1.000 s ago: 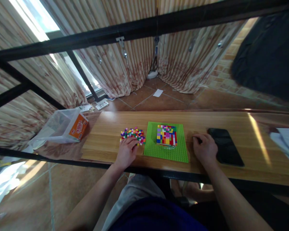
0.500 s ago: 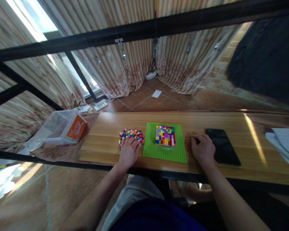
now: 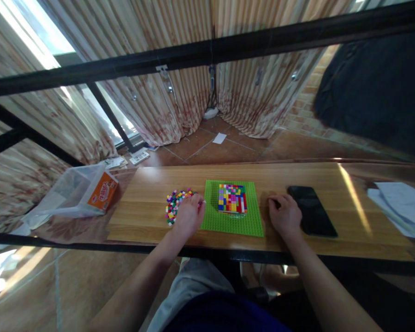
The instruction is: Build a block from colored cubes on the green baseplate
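A green baseplate lies on the wooden table, carrying a square block of multicoloured small bricks. Left of it is a heap of loose coloured bricks. My left hand rests over the right part of that heap at the plate's left edge, its fingers curled and pinched on something I cannot make out. My right hand lies on the table just right of the plate, fingers curled under, beside a black phone.
A clear plastic box with an orange label lies on its side at the table's left end. White papers sit at the far right. A black metal frame bar crosses above; curtains and tiled floor lie beyond.
My left hand has slid right across the brick heap toward the plate's left edge, covering more of the heap's right side. My right hand has stayed put. The view has drifted slightly.
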`<state>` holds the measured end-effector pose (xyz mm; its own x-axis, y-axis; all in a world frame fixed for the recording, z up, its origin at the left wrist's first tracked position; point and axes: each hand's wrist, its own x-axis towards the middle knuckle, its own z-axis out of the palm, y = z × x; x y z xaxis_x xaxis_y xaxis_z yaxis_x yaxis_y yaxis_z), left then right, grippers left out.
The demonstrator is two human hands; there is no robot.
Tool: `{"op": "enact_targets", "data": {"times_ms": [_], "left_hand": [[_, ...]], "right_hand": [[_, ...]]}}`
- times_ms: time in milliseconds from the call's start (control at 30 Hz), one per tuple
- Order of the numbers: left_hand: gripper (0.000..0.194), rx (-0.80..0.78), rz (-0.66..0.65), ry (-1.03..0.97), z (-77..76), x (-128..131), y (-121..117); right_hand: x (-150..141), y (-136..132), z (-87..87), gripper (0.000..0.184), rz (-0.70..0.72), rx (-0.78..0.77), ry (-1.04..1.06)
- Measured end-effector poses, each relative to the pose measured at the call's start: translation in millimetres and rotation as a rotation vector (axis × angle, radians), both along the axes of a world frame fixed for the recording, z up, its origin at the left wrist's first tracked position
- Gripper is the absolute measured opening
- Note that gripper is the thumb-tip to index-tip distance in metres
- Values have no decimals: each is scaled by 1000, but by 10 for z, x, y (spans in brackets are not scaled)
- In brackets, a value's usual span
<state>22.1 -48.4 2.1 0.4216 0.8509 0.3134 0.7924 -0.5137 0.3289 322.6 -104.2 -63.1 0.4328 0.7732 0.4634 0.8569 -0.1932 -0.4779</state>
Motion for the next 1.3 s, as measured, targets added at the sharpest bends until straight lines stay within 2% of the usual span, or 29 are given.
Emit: {"op": "enact_targets", "data": {"times_ms": [200, 433, 900, 1133, 1300], "left_hand": [[9, -20, -93, -72, 100, 347, 208], [16, 25, -166, 48, 174, 582, 351], [22, 90, -184, 249, 157, 723, 405], [21, 126, -186, 195, 105, 748, 434], [19, 156, -125, 112, 21, 736, 447]], "right_hand": [[-18, 1, 16, 24, -9, -13, -2], [-4, 9, 5, 24, 12, -19, -5], [-5, 21, -27, 23, -3, -15, 12], [7, 24, -37, 22, 8, -6, 4], [9, 25, -37, 22, 13, -12, -6]]}}
